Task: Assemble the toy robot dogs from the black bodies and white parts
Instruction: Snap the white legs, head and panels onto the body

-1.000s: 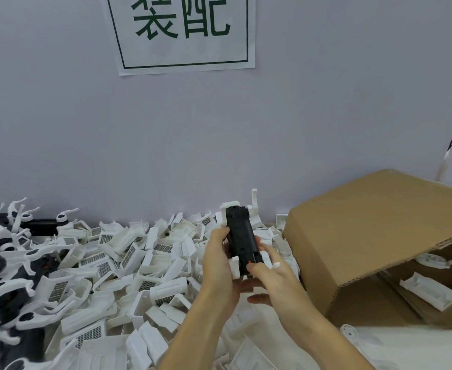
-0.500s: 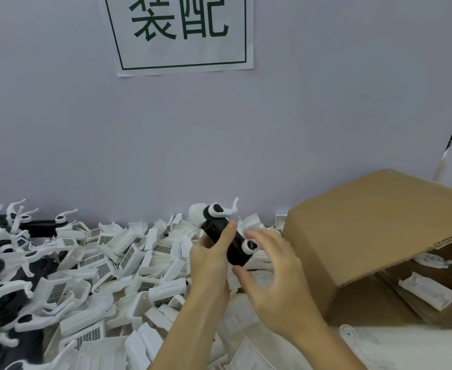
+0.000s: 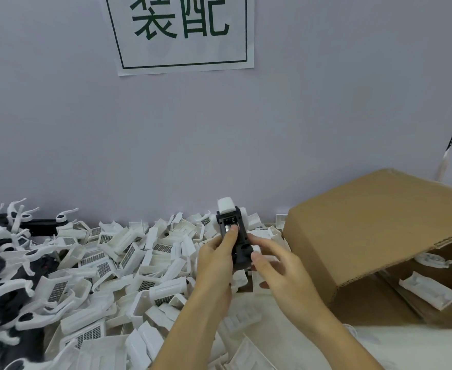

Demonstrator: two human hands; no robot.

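A person's two bare hands hold a toy robot dog's black body (image 3: pixel 236 240) up above a heap of loose white parts (image 3: pixel 128 263) that covers the surface. The left hand (image 3: pixel 214 265) has its grip closed around the body's left side, with one finger pressed onto the open underside near the top. The right hand (image 3: pixel 278 265) touches the body's lower right edge, thumb and fingertips pinching at a small white piece there. The body stands roughly upright, tilted slightly, its underside facing the camera, with a white block-shaped part (image 3: pixel 226 205) attached at its top end. To the left of the heap lie several assembled dogs (image 3: pixel 8 284), black with curved white legs, piled together at the surface's edge. To the right sits a brown cardboard box (image 3: pixel 374 228) tipped on its side, its open mouth showing a few more white pieces (image 3: pixel 427 292) inside. Behind everything rises a pale grey wall, bearing a white paper sign (image 3: pixel 183 33) with green Chinese characters inside a green border.
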